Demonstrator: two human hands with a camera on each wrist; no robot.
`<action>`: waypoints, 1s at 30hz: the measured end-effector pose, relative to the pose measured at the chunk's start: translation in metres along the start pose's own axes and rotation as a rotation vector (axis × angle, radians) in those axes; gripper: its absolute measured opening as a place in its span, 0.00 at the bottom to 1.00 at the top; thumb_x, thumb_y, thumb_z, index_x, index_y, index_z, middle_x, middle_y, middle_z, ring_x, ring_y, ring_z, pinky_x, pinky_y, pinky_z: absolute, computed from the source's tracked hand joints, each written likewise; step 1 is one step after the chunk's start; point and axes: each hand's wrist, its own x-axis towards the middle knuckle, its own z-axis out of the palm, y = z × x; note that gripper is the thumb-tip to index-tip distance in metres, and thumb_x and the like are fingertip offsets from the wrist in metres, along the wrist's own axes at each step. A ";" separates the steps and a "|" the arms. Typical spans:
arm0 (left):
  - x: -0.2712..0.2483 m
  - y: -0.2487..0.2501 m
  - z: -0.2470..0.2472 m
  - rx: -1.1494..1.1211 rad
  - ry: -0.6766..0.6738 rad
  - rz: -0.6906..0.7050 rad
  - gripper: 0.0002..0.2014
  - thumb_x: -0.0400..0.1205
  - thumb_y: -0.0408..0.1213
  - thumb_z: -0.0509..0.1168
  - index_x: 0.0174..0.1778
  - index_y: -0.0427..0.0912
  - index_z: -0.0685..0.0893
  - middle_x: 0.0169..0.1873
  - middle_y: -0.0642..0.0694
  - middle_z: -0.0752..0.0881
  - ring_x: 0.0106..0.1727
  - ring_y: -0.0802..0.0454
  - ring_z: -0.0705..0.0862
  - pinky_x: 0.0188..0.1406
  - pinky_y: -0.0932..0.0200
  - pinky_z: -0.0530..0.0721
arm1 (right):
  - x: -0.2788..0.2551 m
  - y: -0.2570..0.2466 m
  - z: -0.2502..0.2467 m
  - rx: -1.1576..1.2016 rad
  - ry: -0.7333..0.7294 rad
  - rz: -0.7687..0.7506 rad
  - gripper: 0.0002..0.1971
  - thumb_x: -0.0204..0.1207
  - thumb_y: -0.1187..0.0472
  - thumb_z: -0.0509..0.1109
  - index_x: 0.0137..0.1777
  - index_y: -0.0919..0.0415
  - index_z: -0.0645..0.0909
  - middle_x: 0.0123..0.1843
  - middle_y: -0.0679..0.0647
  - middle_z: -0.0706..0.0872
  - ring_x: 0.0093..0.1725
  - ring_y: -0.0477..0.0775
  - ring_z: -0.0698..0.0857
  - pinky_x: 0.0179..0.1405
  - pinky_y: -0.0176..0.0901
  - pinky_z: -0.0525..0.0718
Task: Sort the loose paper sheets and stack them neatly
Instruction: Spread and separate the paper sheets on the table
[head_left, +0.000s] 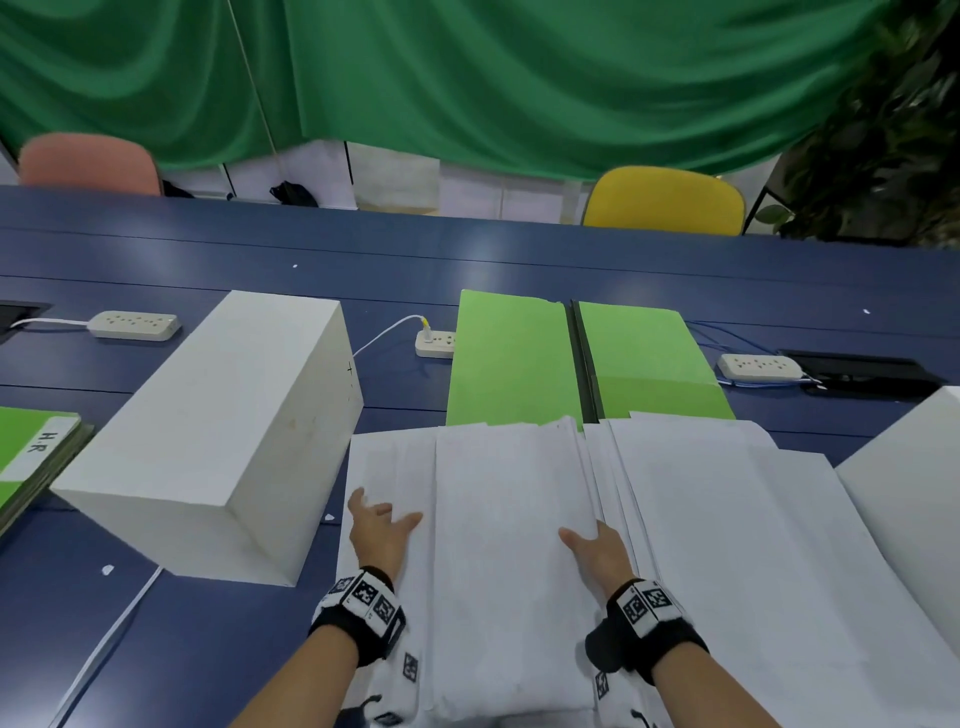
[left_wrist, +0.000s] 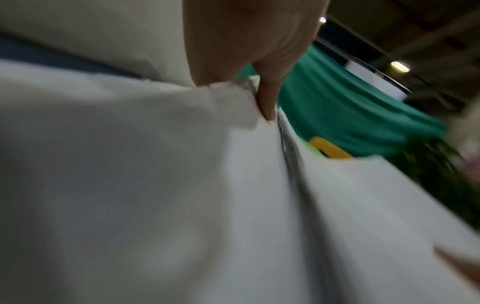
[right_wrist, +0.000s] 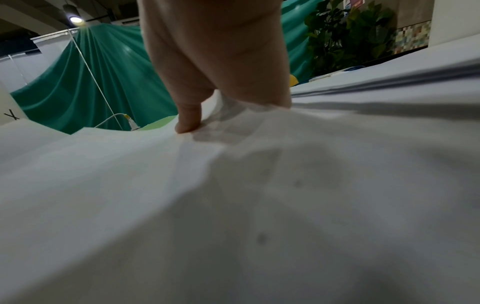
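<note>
Loose white paper sheets (head_left: 509, 545) lie fanned over the near part of the blue table (head_left: 467, 260), with a second overlapping spread (head_left: 727, 519) to the right. My left hand (head_left: 382, 522) rests on the leftmost sheets with its fingers spread and straight. My right hand (head_left: 592, 545) is at the right edge of the middle pile. In the right wrist view its thumb (right_wrist: 188, 121) presses on top while the other fingers slip under the lifted sheet (right_wrist: 233, 164). The left wrist view is blurred; one finger (left_wrist: 267, 107) touches the paper (left_wrist: 155, 185).
A large white box (head_left: 218, 431) stands just left of the sheets, another white box (head_left: 914, 467) at the right edge. Two green folders (head_left: 511, 358) lie behind the paper, a labelled green folder (head_left: 31, 457) far left. Power strips (head_left: 435, 343) and cables cross the table.
</note>
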 end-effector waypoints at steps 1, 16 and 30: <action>0.006 -0.002 -0.002 -0.048 0.010 -0.083 0.40 0.71 0.23 0.74 0.77 0.34 0.62 0.61 0.34 0.79 0.62 0.42 0.78 0.65 0.54 0.72 | -0.001 -0.001 -0.001 0.001 0.006 -0.003 0.26 0.73 0.51 0.72 0.67 0.66 0.76 0.64 0.58 0.84 0.62 0.61 0.83 0.66 0.54 0.80; -0.007 0.010 0.001 0.310 -0.352 -0.015 0.21 0.76 0.34 0.71 0.64 0.34 0.78 0.62 0.38 0.83 0.57 0.44 0.82 0.56 0.58 0.79 | -0.023 -0.017 0.008 -0.011 -0.220 -0.132 0.12 0.82 0.57 0.62 0.62 0.60 0.78 0.54 0.55 0.86 0.54 0.56 0.84 0.57 0.46 0.81; -0.054 0.176 -0.069 -0.086 -0.289 0.609 0.08 0.77 0.25 0.67 0.42 0.43 0.86 0.27 0.63 0.88 0.31 0.70 0.85 0.33 0.72 0.81 | -0.051 -0.137 -0.020 0.444 -0.496 -0.556 0.41 0.48 0.38 0.81 0.63 0.51 0.75 0.56 0.41 0.87 0.54 0.40 0.86 0.48 0.36 0.83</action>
